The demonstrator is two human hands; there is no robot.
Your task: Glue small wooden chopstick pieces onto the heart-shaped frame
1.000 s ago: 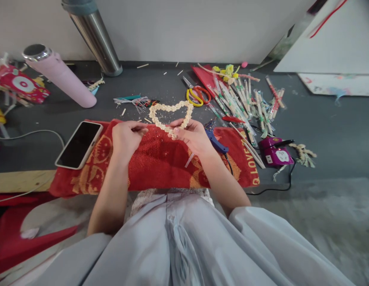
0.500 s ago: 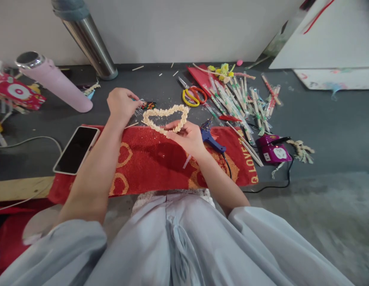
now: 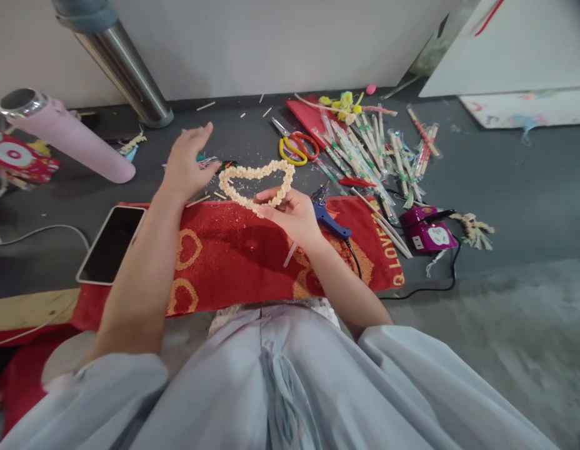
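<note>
My right hand (image 3: 294, 214) grips the lower point of a cream heart-shaped ring (image 3: 255, 179) made of small puffed pieces, holding it just above a red towel (image 3: 234, 250). My left hand (image 3: 189, 162) is stretched forward over the dark floor with its fingers spread and flat, holding nothing. Its fingertips hover beside a small bundle of thin sticks with a green band (image 3: 206, 161), left of the heart.
A phone (image 3: 109, 244) lies on the towel's left end and a blue glue gun (image 3: 331, 217) on its right. Scissors (image 3: 294, 147), several wrapped sticks (image 3: 365, 153), a purple power strip (image 3: 430, 234), a pink bottle (image 3: 65, 134) and a metal pole (image 3: 116, 62) lie around.
My left hand left the heart, reached forward and to the left over the floor, and opened flat. My right hand kept hold of the heart and lowered it slightly.
</note>
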